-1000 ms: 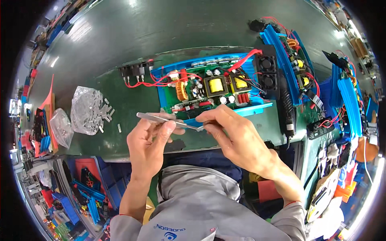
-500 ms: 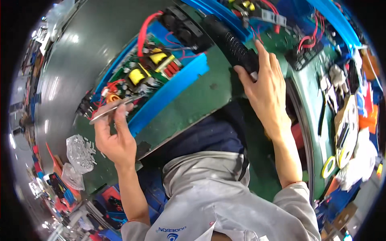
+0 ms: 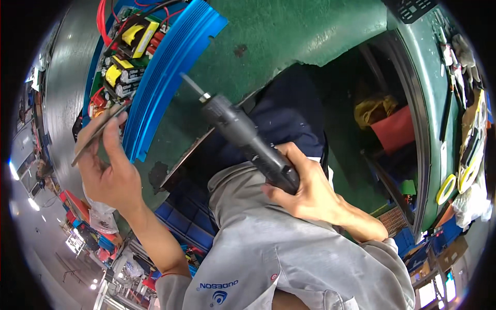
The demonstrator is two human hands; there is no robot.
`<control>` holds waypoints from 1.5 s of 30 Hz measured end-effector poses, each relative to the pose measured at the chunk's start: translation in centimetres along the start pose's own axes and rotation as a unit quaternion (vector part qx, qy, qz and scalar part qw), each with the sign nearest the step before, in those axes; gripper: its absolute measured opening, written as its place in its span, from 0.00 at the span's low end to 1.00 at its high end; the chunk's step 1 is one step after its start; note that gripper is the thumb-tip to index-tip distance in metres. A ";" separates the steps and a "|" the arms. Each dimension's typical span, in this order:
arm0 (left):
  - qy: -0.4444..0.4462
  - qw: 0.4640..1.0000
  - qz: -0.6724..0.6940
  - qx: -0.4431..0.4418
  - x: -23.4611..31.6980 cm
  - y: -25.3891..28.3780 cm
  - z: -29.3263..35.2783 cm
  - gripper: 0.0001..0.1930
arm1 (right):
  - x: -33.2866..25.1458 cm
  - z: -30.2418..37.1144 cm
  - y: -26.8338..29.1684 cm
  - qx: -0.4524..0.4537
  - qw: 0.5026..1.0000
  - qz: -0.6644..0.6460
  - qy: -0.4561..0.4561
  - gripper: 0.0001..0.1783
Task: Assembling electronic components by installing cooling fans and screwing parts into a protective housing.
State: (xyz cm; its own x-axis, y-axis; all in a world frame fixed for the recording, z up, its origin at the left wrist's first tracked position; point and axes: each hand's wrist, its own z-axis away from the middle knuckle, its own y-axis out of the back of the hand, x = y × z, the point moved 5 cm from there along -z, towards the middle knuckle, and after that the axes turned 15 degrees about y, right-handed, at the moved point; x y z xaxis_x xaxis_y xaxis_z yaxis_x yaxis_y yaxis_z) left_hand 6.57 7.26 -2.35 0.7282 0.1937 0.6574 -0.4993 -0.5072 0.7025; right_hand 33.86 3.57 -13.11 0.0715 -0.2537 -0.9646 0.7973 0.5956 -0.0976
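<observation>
Left hand (image 3: 114, 173) pinches tweezers (image 3: 94, 138) beside the blue case (image 3: 163, 85); right of it, the right hand (image 3: 311, 194) grips a driver (image 3: 242, 132). Tool-readying, I'd judge; next needs steady aim.

The widest passage runs over the green bench top (image 3: 279, 44) toward 12 and 1 o'clock, with a black vented panel (image 3: 411, 9) at its far 1 o'clock end. From 10 to 11 o'clock the tall blue housing wall (image 3: 175, 72) bars a level way to the circuit board (image 3: 118, 62), leaving entry from above. The black power screwdriver (image 3: 243, 134) cuts diagonally across the middle, its bit pointing about 10 o'clock (whether it touches the wall, I cannot tell). At 9 o'clock, the left hand (image 3: 111, 178) with its tweezers (image 3: 98, 135) blocks the wall's near end.
</observation>
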 end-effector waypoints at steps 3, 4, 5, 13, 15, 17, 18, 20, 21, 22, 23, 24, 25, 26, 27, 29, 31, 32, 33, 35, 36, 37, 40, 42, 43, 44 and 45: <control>0.004 1.000 -0.006 0.005 1.0 -1.0 -0.2 0.07 | -0.1 -0.6 -0.7 0.018 0.998 0.039 0.047 0.28; 0.005 1.000 -0.009 0.005 0.9 -1.0 -0.2 0.07 | -0.4 -0.7 -0.8 0.025 0.996 0.061 0.065 0.28; 0.006 1.000 -0.014 0.011 0.8 -0.9 -0.2 0.08 | -0.6 -0.8 -0.7 0.023 0.996 0.059 0.064 0.28; 0.004 0.999 -0.032 0.006 0.5 -0.9 -0.3 0.09 | -1.2 -1.0 -0.2 -0.014 0.996 0.042 0.073 0.26; -0.004 0.998 -0.059 0.006 0.8 -1.1 -0.3 0.09 | -1.2 -1.2 -0.3 -0.019 0.996 0.045 0.072 0.26; -0.011 0.999 -0.035 0.003 0.2 -1.0 -0.5 0.09 | -1.2 -1.3 -0.4 -0.022 0.996 0.049 0.072 0.27; -0.019 1.000 -0.011 0.001 0.0 -1.0 -0.5 0.09 | -1.1 -1.4 -0.5 -0.014 0.995 0.050 0.081 0.26; -0.019 0.999 -0.034 0.001 0.2 -1.3 -0.6 0.09 | -1.1 -1.7 -0.5 -0.005 0.995 0.050 0.087 0.26; -0.021 0.998 -0.057 0.002 0.3 -1.7 -0.7 0.09 | -1.2 -1.9 -0.4 -0.006 0.996 0.046 0.082 0.26; -0.019 0.998 -0.058 0.000 0.1 -1.9 -0.8 0.09 | -1.1 -2.1 -0.4 -0.008 0.996 0.041 0.077 0.26; -0.007 0.999 -0.046 0.005 -0.2 -2.0 -1.0 0.09 | -1.1 -2.3 -0.3 -0.008 0.996 0.040 0.075 0.26; 0.004 0.999 -0.034 0.009 -0.5 -2.3 -1.2 0.09 | -1.1 -2.5 -0.2 -0.004 0.997 0.034 0.070 0.25; 0.002 0.999 -0.037 0.018 -0.3 -1.8 -1.1 0.09 | -1.4 -2.6 -0.4 -0.007 0.997 0.028 0.074 0.25; 0.016 0.999 -0.018 0.042 -0.1 -1.3 -0.9 0.09 | -2.2 -2.7 -0.4 -0.012 0.996 0.029 0.083 0.25; 0.027 0.997 0.001 0.069 0.1 -0.4 -0.8 0.08 | -3.0 -2.6 -0.5 -0.040 0.999 -0.005 0.032 0.25; 0.001 0.997 -0.056 0.055 -0.5 -0.2 -0.8 0.07 | -2.7 -3.1 0.0 -0.064 0.997 -0.041 -0.011 0.26; -0.066 0.996 -0.057 0.028 -0.7 -1.2 -1.3 0.09 | -0.8 -2.6 0.4 -0.060 0.994 -0.077 -0.041 0.33; -0.102 0.992 -0.074 0.011 0.3 -1.6 -1.3 0.09 | -0.6 -2.7 0.3 -0.074 0.989 -0.116 -0.048 0.36; -0.087 0.995 -0.047 0.009 0.3 -1.8 -1.2 0.11 | -0.2 -2.6 0.5 -0.082 0.988 -0.119 -0.046 0.36; -0.064 0.998 -0.009 0.002 0.5 -1.7 -1.0 0.12 | 0.2 -1.7 0.6 -0.078 0.985 -0.131 -0.080 0.37; -0.055 0.998 0.002 0.000 0.6 -1.6 -1.0 0.13 | 0.4 -1.4 0.7 -0.078 0.980 -0.160 -0.093 0.33; -0.054 0.998 0.011 0.003 0.7 -1.3 -1.0 0.14 | 0.0 -1.3 0.6 -0.080 0.977 -0.175 -0.094 0.34; -0.048 0.999 0.019 -0.017 0.6 -1.1 -1.0 0.12 | -0.9 -1.8 0.9 -0.099 0.968 -0.203 -0.106 0.35; -0.031 0.999 0.025 -0.021 0.7 -0.9 -1.4 0.13 | -1.1 -1.9 0.6 -0.102 0.955 -0.259 -0.107 0.37; -0.035 0.999 0.026 -0.028 0.6 -0.9 -1.6 0.14 | -1.3 -1.9 0.7 -0.107 0.955 -0.251 -0.115 0.37; -0.039 0.998 0.028 -0.036 0.5 -1.0 -1.7 0.14 | -1.2 -1.9 0.6 -0.107 0.956 -0.246 -0.122 0.37; -0.037 0.998 0.034 -0.043 0.4 -1.0 -1.9 0.15 | -1.1 -2.0 0.4 -0.095 0.960 -0.240 -0.112 0.37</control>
State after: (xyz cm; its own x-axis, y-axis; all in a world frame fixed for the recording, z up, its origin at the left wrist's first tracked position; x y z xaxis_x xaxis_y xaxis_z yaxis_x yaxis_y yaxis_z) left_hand 6.47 9.41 -2.29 0.7227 0.0980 0.6842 -0.5842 -0.4424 0.6805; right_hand 32.87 5.62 -12.58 -0.1331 -0.6777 -0.7232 0.6484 0.4923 -0.5807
